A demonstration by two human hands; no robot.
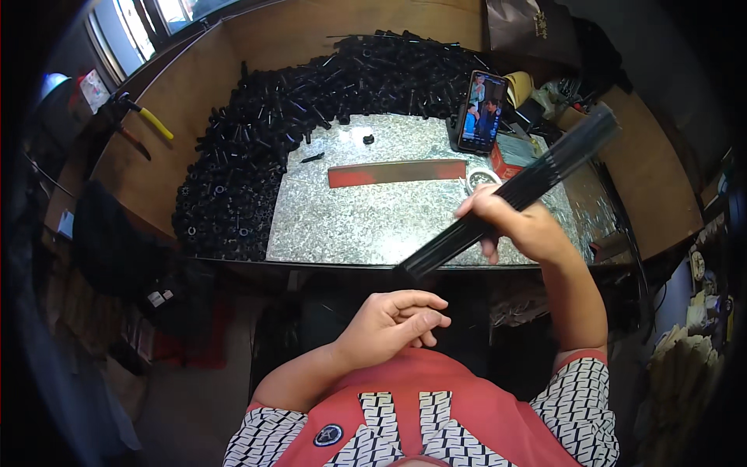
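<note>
Black bar held aslant above counter, near edge. Right hand: grip wrapped round it. Left hand: empty, loosely curled. Bar not yet set down; remainder unclear.

Bar: blk. Parts pile: blk too. Desk: speckled gry/wht. Strip: mostly red. Shirt: coral-red w/ blk & wht geom. patt. Pliers handle: yel.

Bright light filled a window at upper left, glare whitened the speckled table, blur softened a long black piece, and fisheye edges curved into darkness.
</note>
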